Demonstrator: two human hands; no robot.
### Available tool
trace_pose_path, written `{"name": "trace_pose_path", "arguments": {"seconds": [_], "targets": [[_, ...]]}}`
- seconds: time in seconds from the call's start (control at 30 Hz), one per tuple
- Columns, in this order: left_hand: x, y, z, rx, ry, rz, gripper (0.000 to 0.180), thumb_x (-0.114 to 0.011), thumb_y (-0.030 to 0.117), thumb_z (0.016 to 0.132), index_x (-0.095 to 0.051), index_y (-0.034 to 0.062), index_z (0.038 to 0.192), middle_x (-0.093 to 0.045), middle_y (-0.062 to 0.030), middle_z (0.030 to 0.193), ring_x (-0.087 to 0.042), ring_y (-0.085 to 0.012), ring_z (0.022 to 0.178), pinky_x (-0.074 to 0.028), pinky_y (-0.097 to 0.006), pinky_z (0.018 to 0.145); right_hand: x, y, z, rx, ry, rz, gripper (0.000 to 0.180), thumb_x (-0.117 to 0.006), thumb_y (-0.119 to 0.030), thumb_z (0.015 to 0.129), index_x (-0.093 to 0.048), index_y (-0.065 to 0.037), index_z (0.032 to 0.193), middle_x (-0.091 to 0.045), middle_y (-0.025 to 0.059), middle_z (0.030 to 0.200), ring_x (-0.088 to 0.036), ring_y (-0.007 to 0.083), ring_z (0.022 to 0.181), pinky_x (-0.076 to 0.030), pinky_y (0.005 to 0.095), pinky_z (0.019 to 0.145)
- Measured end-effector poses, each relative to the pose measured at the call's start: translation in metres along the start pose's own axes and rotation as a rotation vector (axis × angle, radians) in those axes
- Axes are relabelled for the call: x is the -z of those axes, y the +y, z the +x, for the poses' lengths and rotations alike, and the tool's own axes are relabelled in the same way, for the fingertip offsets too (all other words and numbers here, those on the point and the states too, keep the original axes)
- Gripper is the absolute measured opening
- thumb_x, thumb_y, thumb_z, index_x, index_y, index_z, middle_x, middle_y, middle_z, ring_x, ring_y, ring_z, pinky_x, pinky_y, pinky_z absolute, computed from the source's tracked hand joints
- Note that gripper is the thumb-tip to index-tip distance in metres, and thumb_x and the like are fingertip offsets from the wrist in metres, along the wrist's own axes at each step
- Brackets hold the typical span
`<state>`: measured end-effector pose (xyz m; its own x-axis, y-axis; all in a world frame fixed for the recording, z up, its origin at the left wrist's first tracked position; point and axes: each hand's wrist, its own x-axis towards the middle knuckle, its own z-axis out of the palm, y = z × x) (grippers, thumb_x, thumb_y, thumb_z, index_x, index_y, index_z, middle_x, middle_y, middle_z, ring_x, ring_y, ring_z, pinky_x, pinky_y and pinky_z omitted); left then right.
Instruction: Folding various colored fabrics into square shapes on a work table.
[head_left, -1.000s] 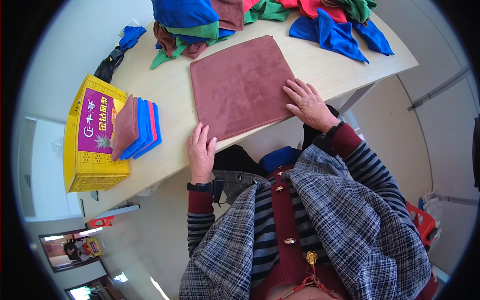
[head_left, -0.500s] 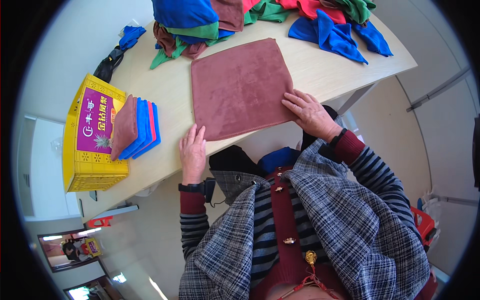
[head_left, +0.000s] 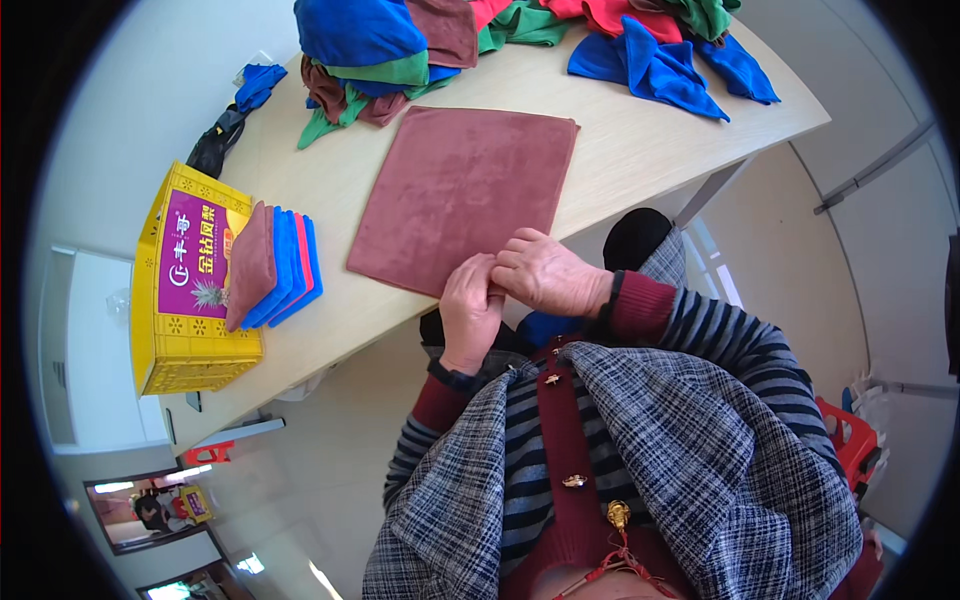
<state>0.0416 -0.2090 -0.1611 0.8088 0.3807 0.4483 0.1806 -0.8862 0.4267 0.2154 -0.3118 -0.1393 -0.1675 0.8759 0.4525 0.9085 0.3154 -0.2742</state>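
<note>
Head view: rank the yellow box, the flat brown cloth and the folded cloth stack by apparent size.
1. Flat brown cloth, largest.
2. Yellow box, smaller, though rim distortion makes this less sure.
3. Folded cloth stack, clearly smallest.

Cloth (head_left: 460,195) mid-table; box (head_left: 190,285) left; cloth pile (head_left: 400,40) behind.

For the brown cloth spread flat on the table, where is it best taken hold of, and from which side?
Probably at the near edge, coming from the person's side. The brown cloth lies flat and smooth on the table, so only an edge offers a grip. Its near edge runs along the table's front edge, where the left hand and right hand already meet. The far corners lie close to the cloth pile.
</note>
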Motion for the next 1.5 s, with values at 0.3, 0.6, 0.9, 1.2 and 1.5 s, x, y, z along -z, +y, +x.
{"name": "trace_pose_path", "arguments": {"seconds": [0.3,0.6,0.9,1.2,1.5], "targets": [[0.043,0.0,-0.028,0.109,0.165,-0.199,0.03,-0.064,-0.014,0.082,-0.069,-0.0012,0.109,-0.072,-0.0137,0.112,-0.069,-0.0255,0.107,-0.051,-0.034,0.097,-0.002,0.103,-0.016,-0.167,0.154,-0.053,0.033,-0.067,-0.004,0.08,-0.066,-0.009,0.113,-0.066,0.0071,0.124,-0.059,0.0276,0.119,-0.042,0.0411,0.106],[0.061,-0.007,-0.049,0.267,0.255,-0.318,0.028,-0.063,-0.013,0.086,-0.068,-0.0019,0.111,-0.073,-0.0123,0.113,-0.068,-0.0214,0.109,-0.05,-0.031,0.099,0.017,0.145,-0.028,-0.242,0.135,-0.001,0.032,-0.069,-0.002,0.079,-0.07,-0.008,0.11,-0.069,0.0105,0.122,-0.06,0.0328,0.122,-0.05,0.0399,0.102],[0.091,-0.014,-0.082,0.376,0.042,-0.452,0.019,-0.066,-0.004,0.09,-0.069,-0.0038,0.109,-0.073,-0.0118,0.108,-0.068,-0.0187,0.103,-0.051,-0.031,0.095,0.087,0.103,-0.04,-0.383,-0.252,0.393,0.021,-0.067,-0.004,0.087,-0.07,-0.005,0.107,-0.072,0.0125,0.105,-0.068,0.0284,0.098,-0.054,0.0355,0.088],[0.086,-0.08,-0.018,0.718,0.462,-0.565,0.017,-0.069,0.011,0.095,-0.07,-0.0036,0.103,-0.069,-0.0018,0.093,-0.059,-0.0066,0.083,-0.049,-0.025,0.077,0.076,0.148,0.055,-0.505,-0.229,0.466,0.029,-0.065,-0.022,0.092,-0.07,0.001,0.11,-0.071,0.0115,0.089,-0.064,0.016,0.08,-0.054,0.0314,0.079],[0.056,-0.14,0.0,0.658,0.451,-0.367,0.016,-0.067,0.01,0.095,-0.066,-0.0048,0.101,-0.07,-0.0039,0.091,-0.059,-0.0094,0.082,-0.05,-0.029,0.077,0.003,0.183,0.075,-0.831,-0.024,0.38,0.042,-0.069,-0.037,0.09,-0.07,0.001,0.108,-0.072,0.0123,0.093,-0.068,0.0214,0.084,-0.054,0.0353,0.078]]}}
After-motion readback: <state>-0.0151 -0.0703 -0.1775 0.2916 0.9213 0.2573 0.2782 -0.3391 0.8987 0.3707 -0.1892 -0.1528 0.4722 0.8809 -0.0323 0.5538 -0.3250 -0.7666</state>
